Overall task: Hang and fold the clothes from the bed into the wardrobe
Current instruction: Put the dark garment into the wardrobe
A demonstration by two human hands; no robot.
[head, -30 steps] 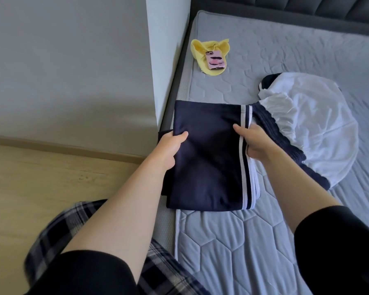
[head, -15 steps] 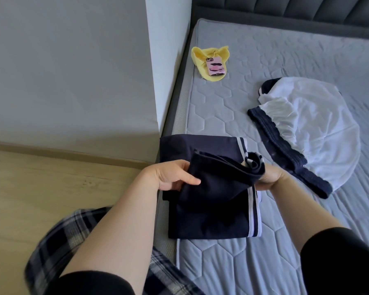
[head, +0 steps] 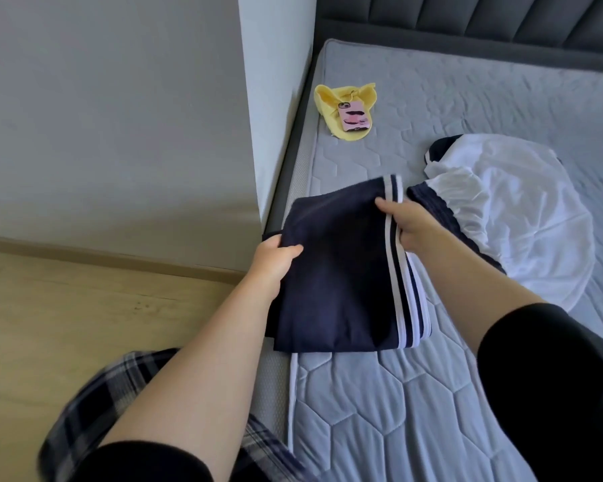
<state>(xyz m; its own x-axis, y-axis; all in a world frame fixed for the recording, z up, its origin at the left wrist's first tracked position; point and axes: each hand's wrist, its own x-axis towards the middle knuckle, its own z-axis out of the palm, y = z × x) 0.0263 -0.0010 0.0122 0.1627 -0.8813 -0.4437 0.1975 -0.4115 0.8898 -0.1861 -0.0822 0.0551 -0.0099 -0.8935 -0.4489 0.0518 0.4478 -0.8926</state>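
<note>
From the head view I see both forearms reaching forward and down over the near left corner of the bed [head: 467, 412], sleeves black at the upper arms. My left hand [head: 274, 262] grips the left edge of the folded navy garment [head: 338, 283], thumb on top and the other fingers curled under the cloth, out of sight. My right hand [head: 406, 222] holds the garment's far right part at the white stripes [head: 397, 273], thumb lying across the top, fingers tucked beneath. The garment's far end is lifted and tilted between the two hands; its near end rests on the bed edge. Just right of it lies a white garment [head: 523, 217] with navy trim. Farther off, at the far left of the bed, a phone [head: 354, 117] sits on a yellow cloth [head: 331, 102].
</note>
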